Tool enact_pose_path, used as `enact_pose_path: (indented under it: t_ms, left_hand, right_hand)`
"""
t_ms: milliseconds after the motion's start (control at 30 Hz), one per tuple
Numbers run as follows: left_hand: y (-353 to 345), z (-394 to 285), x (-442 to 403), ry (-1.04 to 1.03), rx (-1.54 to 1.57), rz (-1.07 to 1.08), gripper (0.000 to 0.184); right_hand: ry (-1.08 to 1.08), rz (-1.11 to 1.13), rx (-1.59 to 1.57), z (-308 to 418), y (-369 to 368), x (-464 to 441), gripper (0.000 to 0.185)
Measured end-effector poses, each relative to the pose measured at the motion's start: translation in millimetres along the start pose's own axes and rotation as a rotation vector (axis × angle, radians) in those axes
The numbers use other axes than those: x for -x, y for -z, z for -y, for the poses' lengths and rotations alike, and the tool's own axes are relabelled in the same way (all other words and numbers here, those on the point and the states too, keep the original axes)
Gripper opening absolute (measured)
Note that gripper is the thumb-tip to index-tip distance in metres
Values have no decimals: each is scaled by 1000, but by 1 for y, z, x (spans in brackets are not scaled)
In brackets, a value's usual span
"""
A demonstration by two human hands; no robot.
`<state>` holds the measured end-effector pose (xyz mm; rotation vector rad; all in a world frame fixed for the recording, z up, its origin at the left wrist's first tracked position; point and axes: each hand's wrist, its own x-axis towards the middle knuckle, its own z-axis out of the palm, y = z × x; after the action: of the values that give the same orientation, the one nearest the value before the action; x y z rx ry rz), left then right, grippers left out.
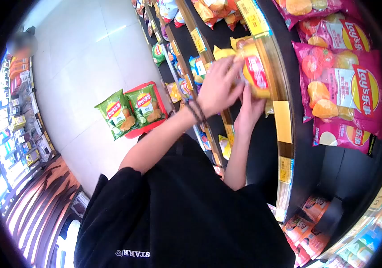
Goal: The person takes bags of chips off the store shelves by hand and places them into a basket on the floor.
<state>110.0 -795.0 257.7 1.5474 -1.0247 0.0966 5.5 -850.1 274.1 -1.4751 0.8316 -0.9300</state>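
A yellow Lay's chip bag [257,73] is at the shelf edge, slightly blurred. My left hand [220,85], with a dark beaded bracelet at the wrist, lies against the bag's left side, its fingers bent onto it. From below, my right hand [249,111] grips the lower end of the same bag, with the thumb in front and the fingers partly hidden behind. More yellow bags [224,52] sit just beyond my hands on the shelf. On the floor to the left, two green Lay's bags [145,106] rest in and over a red basket [158,96].
Magenta Lay's bags [340,85] are stacked on the shelf at right. Price tags [252,17] line the shelf edges. Red-orange packages [300,228] stand at lower right. Across the tiled aisle [79,67] are more stocked shelves [19,120], with a person [21,44] at the far end.
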Motion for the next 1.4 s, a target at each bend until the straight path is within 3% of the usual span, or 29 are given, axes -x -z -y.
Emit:
enact_pose_path:
  t_ms: [167, 333, 433, 600, 800, 933, 1033, 1100, 1133, 1233, 1400]
  left_hand:
    - [10, -44, 33, 26, -23, 162, 60]
    - [-21, -64, 51, -42, 121, 290, 63]
    - [-45, -70, 51, -78, 165, 340, 68]
    - [-83, -47, 44, -143, -72, 412, 70]
    - [-77, -30, 38, -157, -92, 499, 72]
    - [-64, -23, 12, -133, -126, 332, 61]
    - [-70, -8, -20, -68, -137, 158, 77]
    - [-73, 7, -42, -33, -320, 222, 94]
    - [-79, 19, -50, -48, -310, 145, 103]
    - [-85, 38, -61, 59, -320, 239, 102]
    - [-72, 45, -62, 64, -297, 253, 93]
  right_hand:
    - [-91, -229, -128, 17, 19, 33, 42]
    - [-127, -362, -67, 20, 71, 45, 50]
    - [-139, -400, -42, 16, 96, 39, 54]
    - [-164, -395, -37, -12, 115, 7, 53]
    - [-114, -409, 118, -23, 113, 1, 49]
    - [-48, -482, 63, -34, 146, -11, 48]
    - [-35, -482, 25, -38, 157, -27, 48]
    - [-31, -469, -1, -42, 158, -37, 48]
    - [-29, -462, -10, -43, 157, -40, 48]
    - [-23, -447, -24, -46, 154, -45, 48]
    - [-19, -429, -49, -48, 146, -50, 48]
